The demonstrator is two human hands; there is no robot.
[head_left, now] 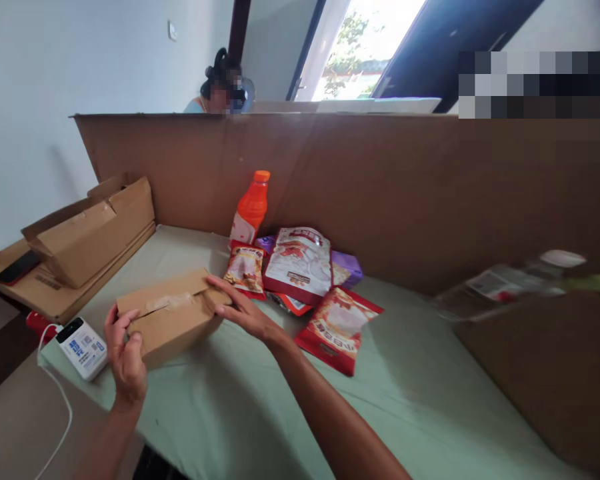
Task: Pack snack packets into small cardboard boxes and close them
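Between my two hands is a small brown cardboard box (pixel 180 327), tilted, with clear tape across its top and a narrow gap along the flap seam. My left hand (pixel 126 353) grips its left end, thumb and fingers around the edge. At the opposite end my right hand (pixel 243 310) presses its fingers against the side and corner. Just beyond the box lie a small red snack packet (pixel 246 270), a larger white and maroon pouch (pixel 300 263) and another red packet (pixel 337 327). Behind them an orange bottle (pixel 251 210) stands upright.
Other cardboard boxes (pixel 100 230) sit at the left with a dark phone (pixel 17 268) beside them. A white power bank (pixel 83 350) with a cable lies near my left hand. A tall cardboard panel (pixel 380 193) borders the back; a clear plastic bottle (pixel 510 283) is at the right.
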